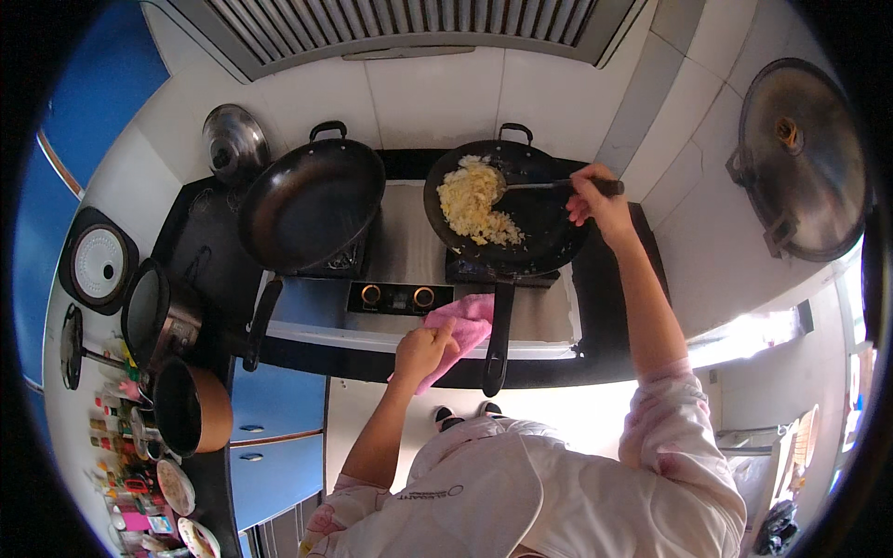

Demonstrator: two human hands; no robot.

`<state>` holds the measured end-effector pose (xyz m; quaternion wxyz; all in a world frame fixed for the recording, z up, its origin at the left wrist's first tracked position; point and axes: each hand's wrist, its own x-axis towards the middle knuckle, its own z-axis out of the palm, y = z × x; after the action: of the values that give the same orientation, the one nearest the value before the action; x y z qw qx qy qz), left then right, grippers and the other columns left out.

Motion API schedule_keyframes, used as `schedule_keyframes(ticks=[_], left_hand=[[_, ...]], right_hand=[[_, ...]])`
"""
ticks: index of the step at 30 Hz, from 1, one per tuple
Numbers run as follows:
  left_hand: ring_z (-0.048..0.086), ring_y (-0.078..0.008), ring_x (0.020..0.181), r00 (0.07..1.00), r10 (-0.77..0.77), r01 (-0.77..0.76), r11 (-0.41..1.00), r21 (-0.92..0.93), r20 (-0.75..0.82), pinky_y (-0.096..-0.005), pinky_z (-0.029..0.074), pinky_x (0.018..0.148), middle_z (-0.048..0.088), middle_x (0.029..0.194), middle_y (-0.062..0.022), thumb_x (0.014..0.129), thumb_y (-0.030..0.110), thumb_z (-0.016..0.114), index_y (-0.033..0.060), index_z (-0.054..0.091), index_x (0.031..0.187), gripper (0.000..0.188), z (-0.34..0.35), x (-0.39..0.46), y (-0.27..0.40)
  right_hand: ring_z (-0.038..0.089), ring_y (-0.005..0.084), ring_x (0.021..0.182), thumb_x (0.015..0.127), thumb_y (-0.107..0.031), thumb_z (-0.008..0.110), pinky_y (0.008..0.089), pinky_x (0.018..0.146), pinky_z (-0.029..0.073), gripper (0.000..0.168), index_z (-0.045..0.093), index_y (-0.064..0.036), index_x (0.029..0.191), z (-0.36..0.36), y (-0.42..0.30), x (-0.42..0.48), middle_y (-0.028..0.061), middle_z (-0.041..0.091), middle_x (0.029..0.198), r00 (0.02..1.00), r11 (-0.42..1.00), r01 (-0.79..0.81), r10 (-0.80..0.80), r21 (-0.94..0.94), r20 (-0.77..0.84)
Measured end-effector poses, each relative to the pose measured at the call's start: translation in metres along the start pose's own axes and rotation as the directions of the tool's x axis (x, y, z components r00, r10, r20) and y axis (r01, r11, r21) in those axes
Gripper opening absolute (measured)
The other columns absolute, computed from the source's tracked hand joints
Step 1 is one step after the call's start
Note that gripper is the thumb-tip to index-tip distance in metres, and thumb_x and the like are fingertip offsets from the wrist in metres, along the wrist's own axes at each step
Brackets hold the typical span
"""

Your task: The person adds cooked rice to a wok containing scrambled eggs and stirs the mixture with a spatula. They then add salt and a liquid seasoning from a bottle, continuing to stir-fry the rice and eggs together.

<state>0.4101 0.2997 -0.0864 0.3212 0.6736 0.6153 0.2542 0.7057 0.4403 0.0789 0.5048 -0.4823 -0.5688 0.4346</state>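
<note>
My right hand grips the dark handle of a metal spatula. Its head rests against a mound of fried rice with egg on the left side of a black frying pan. This pan sits over the right burner, its long handle pointing toward me. A pink cloth is in my left hand, just left of that handle, over the front of the steel gas stove. Whether the cloth touches the handle is hard to tell.
An empty black wok tilts over the left burner, near a steel lid. Pots, including a copper-coloured saucepan, line the left counter beside a rice cooker. A large lid hangs on the right wall; the range hood is overhead.
</note>
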Motion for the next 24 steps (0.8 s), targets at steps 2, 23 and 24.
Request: schedule_keyframes(ticks=[2, 23, 24], left_hand=[[0.062, -0.0317, 0.067, 0.995, 0.043, -0.042, 0.999, 0.017, -0.09, -0.0388, 0.047, 0.062, 0.062, 0.067, -0.0127, 0.092, 0.041, 0.039, 0.0113, 0.067, 0.08, 0.042, 0.009, 0.001, -0.014], [0.05, -0.0304, 0.061, 0.936, 0.256, -0.255, 0.966, 0.037, -0.243, -0.0389, 0.039, 0.057, 0.048, 0.062, -0.0125, 0.075, 0.021, 0.068, 0.0034, 0.042, 0.06, 0.035, 0.009, -0.003, 0.017], [0.051, -0.0307, 0.062, 0.94, 0.226, -0.223, 0.974, 0.038, -0.256, -0.0395, 0.04, 0.058, 0.049, 0.062, -0.0127, 0.078, 0.024, 0.065, 0.0034, 0.043, 0.06, 0.035, 0.011, -0.004, 0.014]], right_hand=[[0.054, 0.0107, 0.049, 0.086, -0.014, 0.055, 0.023, 0.044, 0.044, 0.012, 0.055, -0.002, 0.089, 0.015, -0.033, -0.015, 0.0051, 0.056, 0.063, 0.973, 0.973, 0.162, -0.129, -0.164, 0.193], [0.048, 0.0108, 0.041, 0.084, -0.025, 0.055, 0.0251, 0.036, 0.038, 0.02, 0.05, -0.006, 0.078, 0.022, -0.075, 0.001, 0.002, 0.049, 0.051, 0.994, 0.942, 0.077, -0.096, -0.326, -0.042], [0.048, 0.01, 0.044, 0.083, -0.024, 0.056, 0.0251, 0.037, 0.039, 0.02, 0.049, -0.007, 0.076, 0.008, -0.083, 0.0, 0.0015, 0.047, 0.051, 0.996, 0.929, 0.083, -0.087, -0.36, 0.006]])
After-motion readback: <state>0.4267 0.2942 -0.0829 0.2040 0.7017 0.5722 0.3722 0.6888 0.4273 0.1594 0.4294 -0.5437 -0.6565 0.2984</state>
